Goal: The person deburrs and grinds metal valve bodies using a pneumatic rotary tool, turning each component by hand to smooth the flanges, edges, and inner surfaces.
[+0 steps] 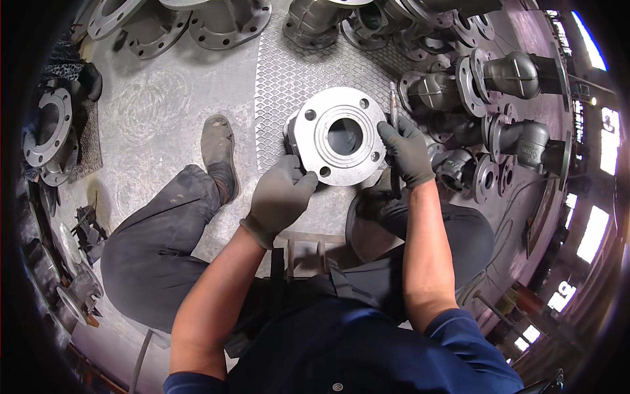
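In front of me is a grey metal valve body (314, 141), its round flange face turned up toward me. The flange has a central bore and several bolt holes near its rim. My left hand (279, 197), in a grey-green glove, is closed on the flange's lower left edge. On the other side, my gloved right hand (410, 152) is closed around a slim rod-shaped tool (394, 105) that points away from me. Fingers of that hand lie against the flange's right edge. The underside of the valve body is mostly hidden.
Several grey valve bodies (518, 75) crowd the right side. More large flanged castings (230, 26) stand along the far edge, and another casting (49, 128) is at the left. Metal mesh (282, 85) covers part of the floor. A dark boot (218, 148) rests left of the mesh.
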The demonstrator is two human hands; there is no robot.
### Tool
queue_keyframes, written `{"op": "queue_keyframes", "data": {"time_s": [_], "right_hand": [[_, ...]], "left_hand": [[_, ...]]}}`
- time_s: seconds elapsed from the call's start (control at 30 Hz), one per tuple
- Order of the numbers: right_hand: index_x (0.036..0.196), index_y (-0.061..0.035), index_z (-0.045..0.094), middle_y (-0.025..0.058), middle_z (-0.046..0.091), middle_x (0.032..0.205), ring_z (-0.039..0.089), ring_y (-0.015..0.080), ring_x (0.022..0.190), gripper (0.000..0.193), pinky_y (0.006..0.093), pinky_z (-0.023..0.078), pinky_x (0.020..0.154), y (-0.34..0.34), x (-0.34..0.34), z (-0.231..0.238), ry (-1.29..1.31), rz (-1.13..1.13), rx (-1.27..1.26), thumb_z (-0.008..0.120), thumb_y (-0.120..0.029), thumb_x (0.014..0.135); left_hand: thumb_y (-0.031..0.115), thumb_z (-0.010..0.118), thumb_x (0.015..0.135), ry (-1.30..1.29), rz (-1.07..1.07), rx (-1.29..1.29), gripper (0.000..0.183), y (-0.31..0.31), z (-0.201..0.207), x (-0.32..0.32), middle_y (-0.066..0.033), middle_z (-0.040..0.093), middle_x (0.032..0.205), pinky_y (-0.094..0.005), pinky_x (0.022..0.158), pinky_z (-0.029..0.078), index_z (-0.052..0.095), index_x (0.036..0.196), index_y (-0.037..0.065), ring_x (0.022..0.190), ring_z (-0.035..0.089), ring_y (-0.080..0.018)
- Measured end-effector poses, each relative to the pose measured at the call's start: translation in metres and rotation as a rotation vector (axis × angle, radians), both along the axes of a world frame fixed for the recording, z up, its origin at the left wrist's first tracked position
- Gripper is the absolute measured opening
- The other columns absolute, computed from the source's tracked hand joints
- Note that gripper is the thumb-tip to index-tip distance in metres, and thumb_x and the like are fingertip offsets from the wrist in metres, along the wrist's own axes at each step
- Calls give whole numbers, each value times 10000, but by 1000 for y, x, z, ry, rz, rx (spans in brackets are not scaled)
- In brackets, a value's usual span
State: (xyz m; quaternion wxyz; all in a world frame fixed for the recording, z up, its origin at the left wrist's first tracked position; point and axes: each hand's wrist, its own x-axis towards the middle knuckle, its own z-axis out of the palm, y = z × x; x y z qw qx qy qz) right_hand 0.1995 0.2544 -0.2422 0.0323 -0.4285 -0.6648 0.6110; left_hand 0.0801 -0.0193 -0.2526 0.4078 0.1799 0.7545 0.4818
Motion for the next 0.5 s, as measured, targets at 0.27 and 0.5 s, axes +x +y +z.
{"op": "queue_keyframes", "data": {"time_s": [0.27,0.5], "right_hand": [[1177,3,790,-50,715,894,578,30,723,282,237,456,630,-3,-1,3,-6,-59,-44,821,-249,1055],[1125,2,778,-45,663,810,541,31,648,288,249,421,555,-10,1,-1,-35,-105,12,814,-267,1029]], "left_hand": [[101,675,1001,69,-33,50,185,4,5,1,-234,734,985,-489,781,576,707,1136,-22,867,714,-397],[100,695,1014,-136,2,-47,183,17,24,-2,-70,661,771,-363,647,521,669,1138,-32,690,620,-135]]}}
